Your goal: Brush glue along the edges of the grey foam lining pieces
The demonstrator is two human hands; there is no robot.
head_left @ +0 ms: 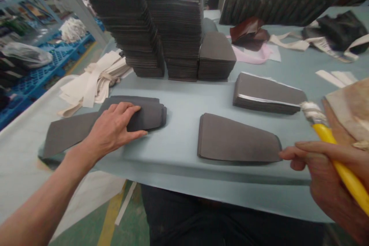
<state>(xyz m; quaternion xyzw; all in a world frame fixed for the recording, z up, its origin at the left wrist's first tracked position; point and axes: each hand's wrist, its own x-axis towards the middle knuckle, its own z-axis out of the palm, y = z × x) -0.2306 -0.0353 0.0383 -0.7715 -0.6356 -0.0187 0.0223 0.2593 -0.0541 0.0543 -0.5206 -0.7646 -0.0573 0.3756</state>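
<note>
My left hand (113, 128) rests on a small stack of dark grey foam pieces (147, 113) at the left of the blue-grey table (178, 100), fingers curled over the stack's edge. Beneath it lies a longer flat grey piece (66, 134). My right hand (325, 177) grips a yellow-handled brush (334, 150) with pale bristles pointing up and left. Its fingertips touch the right end of another low stack of grey pieces (236, 140) in front of me.
Two tall stacks of grey pieces (152, 23) and a shorter one (216, 57) stand at the back. Another low stack (266, 94) lies right of centre. Cream strips (95, 77) lie at the left, brown leather (249, 32) and black material at the back right.
</note>
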